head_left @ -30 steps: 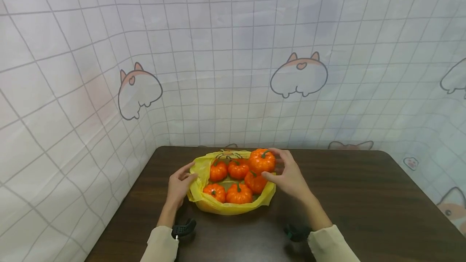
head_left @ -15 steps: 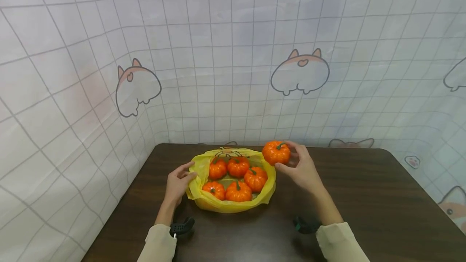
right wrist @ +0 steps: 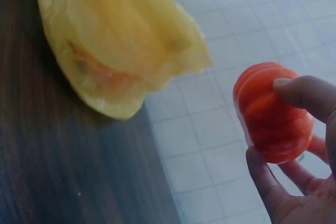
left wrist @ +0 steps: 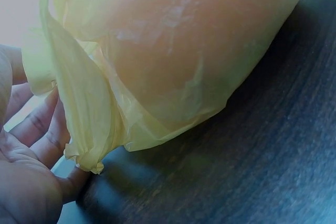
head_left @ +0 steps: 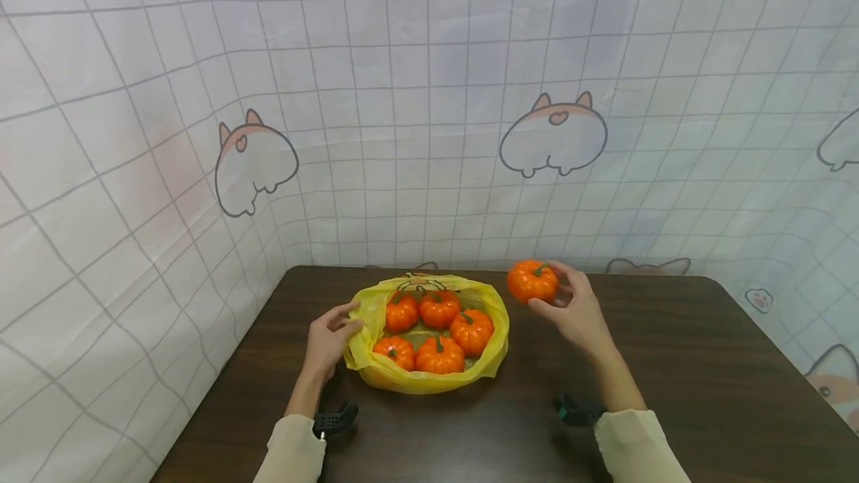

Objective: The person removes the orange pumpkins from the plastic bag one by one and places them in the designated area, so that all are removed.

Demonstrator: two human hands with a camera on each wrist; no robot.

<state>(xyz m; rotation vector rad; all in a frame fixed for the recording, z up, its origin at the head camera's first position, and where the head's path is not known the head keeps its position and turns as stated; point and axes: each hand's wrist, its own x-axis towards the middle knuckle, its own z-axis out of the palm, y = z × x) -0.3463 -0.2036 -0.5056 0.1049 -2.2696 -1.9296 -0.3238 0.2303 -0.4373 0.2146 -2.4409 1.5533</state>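
In the head view, a yellow plastic bag [head_left: 429, 383] stands wide at the mouth on the dark table, with several small orange pumpkins [head_left: 439, 355] inside. My left hand [head_left: 326, 341] pinches the bag's left rim; the left wrist view shows its fingers [left wrist: 39, 124] against the folded yellow plastic [left wrist: 89, 108]. To the right of the bag, my right hand [head_left: 577, 311] holds another orange pumpkin [head_left: 532, 282] raised above the table, its green stem upward. Thumb and fingers grip that pumpkin [right wrist: 273, 114] from opposite sides in the right wrist view.
The dark wooden table [head_left: 671, 371] extends to the right of the bag. Behind it hangs a white gridded cloth [head_left: 416, 133] with cartoon dog prints, which also covers the left and right sides. A black device [head_left: 338, 419] sits at my left wrist.
My right hand has lifted one pumpkin out from the bag's right side and carried it rightward, clear of the rim. My left hand has stayed at the left rim.
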